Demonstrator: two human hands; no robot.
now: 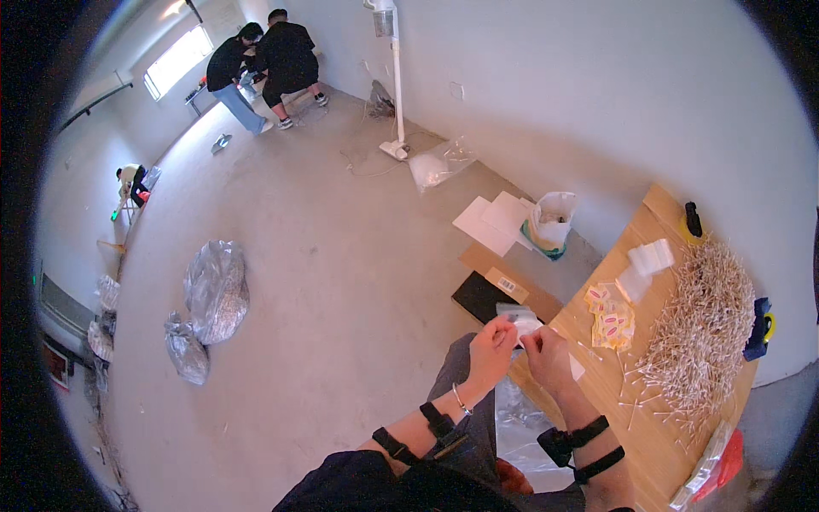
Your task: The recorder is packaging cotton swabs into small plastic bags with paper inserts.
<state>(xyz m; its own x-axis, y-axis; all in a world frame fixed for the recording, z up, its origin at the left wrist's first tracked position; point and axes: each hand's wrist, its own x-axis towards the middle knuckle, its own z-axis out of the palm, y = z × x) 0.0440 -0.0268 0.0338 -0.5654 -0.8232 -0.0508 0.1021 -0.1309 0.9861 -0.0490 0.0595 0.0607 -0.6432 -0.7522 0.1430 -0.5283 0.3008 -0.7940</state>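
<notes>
Over the table's near-left edge, my left hand (492, 352) and my right hand (548, 357) meet with fingers pinched on a small clear plastic bag (519, 316). What lies inside the bag is too small to make out. To the right on the wooden table (589, 384) spreads a large heap of cotton swabs (704, 328), with a few stray ones at its near side. Between my hands and the heap are several yellow-and-white printed packets or labels (610, 322). Beyond them lies a stack of small clear bags (648, 258).
Tape rolls (693, 224) and a dark blue tape dispenser (758, 328) edge the table. Past it on the floor are a black box (479, 294), white sheets (495, 220) and a lined bin (553, 220). Filled bags (216, 290) lie left. People (288, 60) crouch far off.
</notes>
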